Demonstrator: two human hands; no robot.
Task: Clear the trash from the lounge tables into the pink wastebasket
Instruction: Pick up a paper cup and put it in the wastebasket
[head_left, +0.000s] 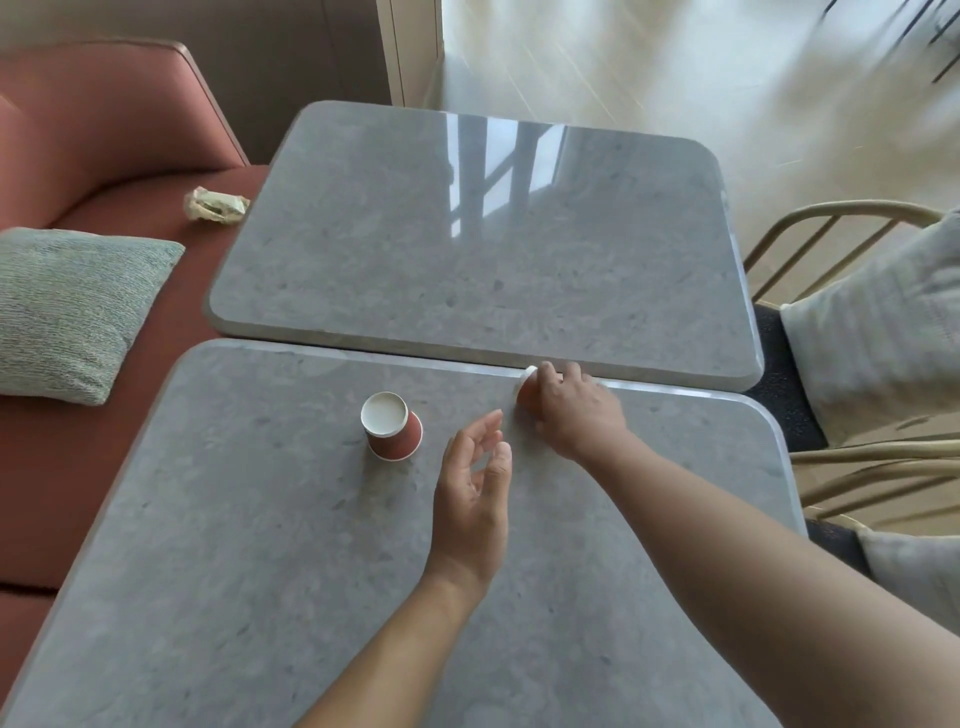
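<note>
Near table (260, 545) carries both red cups; pink wastebasket not in view. My right hand (576, 410) curls round the tipped cup (525, 393) at the far edge. My left hand (475, 488) is spread and empty near the upright cup (390, 426). I'd lift the tipped one level (possible dregs), then grip the upright one by its wall.

Two tables (322, 519) speckled grey stone, near cup (392, 428) red-brown with white inside, far cup (525, 392) same red-brown, white rim, sofa (104, 130) terracotta, left cushion (67, 306) flecked grey-green, wrapper (215, 205) pale cream, chairs (831, 228) tan
</note>
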